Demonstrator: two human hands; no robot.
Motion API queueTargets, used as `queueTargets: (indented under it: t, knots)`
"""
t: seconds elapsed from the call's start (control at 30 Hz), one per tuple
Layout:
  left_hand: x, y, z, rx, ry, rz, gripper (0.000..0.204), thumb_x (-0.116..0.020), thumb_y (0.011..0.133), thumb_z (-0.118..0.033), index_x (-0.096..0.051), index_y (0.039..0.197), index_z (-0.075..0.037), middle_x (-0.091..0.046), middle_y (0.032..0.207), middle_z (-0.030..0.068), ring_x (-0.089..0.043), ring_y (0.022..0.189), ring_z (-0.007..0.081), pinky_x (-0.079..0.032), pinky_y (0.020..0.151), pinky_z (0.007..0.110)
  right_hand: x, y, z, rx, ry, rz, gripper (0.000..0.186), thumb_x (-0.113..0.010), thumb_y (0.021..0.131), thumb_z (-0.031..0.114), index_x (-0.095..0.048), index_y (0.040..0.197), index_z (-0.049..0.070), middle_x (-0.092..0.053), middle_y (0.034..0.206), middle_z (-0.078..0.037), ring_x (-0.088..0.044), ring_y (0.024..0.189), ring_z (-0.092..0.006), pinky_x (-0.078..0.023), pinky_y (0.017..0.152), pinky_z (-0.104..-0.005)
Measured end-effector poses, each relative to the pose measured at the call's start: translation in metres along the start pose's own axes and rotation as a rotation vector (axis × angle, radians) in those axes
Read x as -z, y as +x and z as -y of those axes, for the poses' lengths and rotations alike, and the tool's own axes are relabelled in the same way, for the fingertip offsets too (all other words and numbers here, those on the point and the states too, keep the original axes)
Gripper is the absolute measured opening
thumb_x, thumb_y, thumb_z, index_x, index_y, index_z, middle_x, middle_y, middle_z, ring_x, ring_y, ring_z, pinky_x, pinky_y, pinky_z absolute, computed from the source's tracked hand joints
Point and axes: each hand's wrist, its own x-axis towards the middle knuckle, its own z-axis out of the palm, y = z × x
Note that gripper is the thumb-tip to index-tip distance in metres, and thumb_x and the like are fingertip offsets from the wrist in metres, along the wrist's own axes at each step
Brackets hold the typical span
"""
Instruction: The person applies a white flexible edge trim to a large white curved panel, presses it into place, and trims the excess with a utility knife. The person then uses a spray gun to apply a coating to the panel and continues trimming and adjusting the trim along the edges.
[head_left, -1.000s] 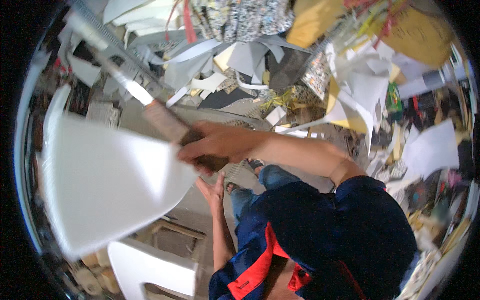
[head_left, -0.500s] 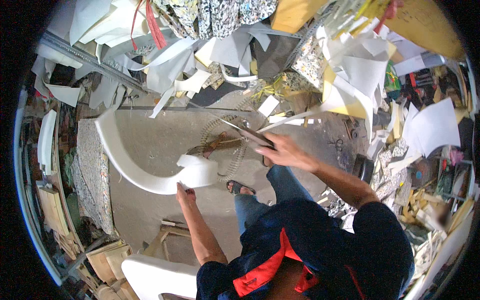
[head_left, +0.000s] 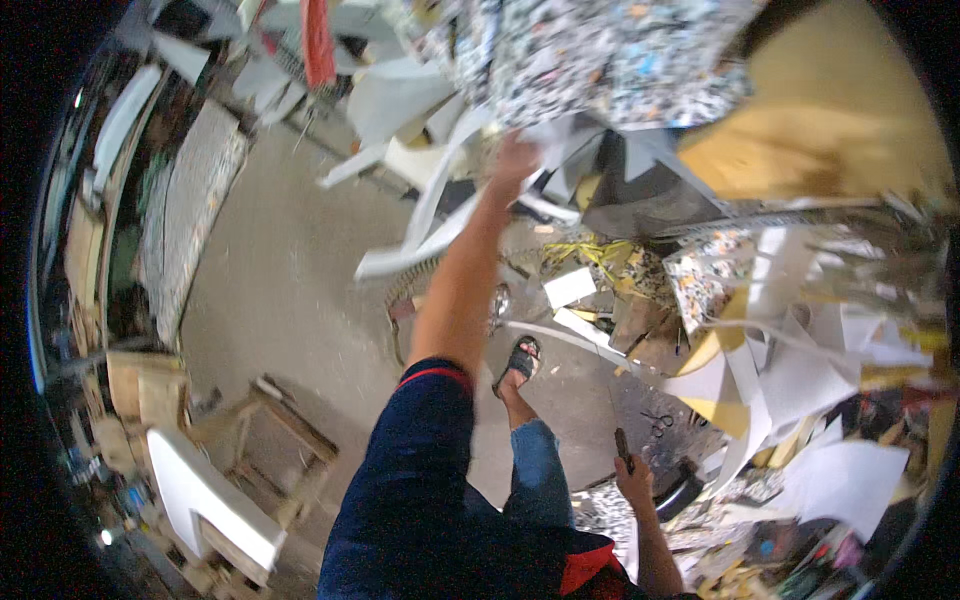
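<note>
My left hand [head_left: 513, 158] is raised to the heaped white and grey foam offcuts [head_left: 400, 90], just below a speckled foam sheet [head_left: 590, 60]; motion smears its fingers, so I cannot make out what it grips. A curved white foam strip [head_left: 390, 265] lies below and left of it. Down at the right, my right hand [head_left: 633, 480] is closed on the dark handle of a long, thin knife [head_left: 622, 440], blade pointing up, near a pair of scissors [head_left: 660, 422].
Grey floor [head_left: 240, 280] surrounds my sandalled foot [head_left: 522, 358]. A coiled hose [head_left: 400, 300] lies ahead. A wooden frame [head_left: 290, 435] and white foam piece [head_left: 200, 500] are lower left; a speckled board [head_left: 190, 220] stands left. Yellow foam [head_left: 800, 110] and scrap piles [head_left: 780, 370] fill the right.
My left hand has swung from low left, where it held a curved white piece, up to the offcuts. My right hand with the knife has dropped low right. The view has turned.
</note>
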Motion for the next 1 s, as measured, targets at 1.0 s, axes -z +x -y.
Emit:
queueTargets:
  t: [1.0]
  knots:
    - [0.436, -0.995, -0.152, 0.416, 0.318, -1.940, 0.026, -0.065, 0.097, -0.023, -0.070, 0.105, 0.001, -0.070, 0.082, 0.0111, -0.063, 0.075, 0.0153, -0.052, 0.072, 0.032, -0.196, -0.001, 0.550, 0.761, -0.243, 0.222, 0.060, -0.063, 0.091, 0.039, -0.058, 0.132, -0.004, -0.062, 0.129, -0.029, -0.058, 0.120, -0.0438, -0.043, 0.103, -0.0458]
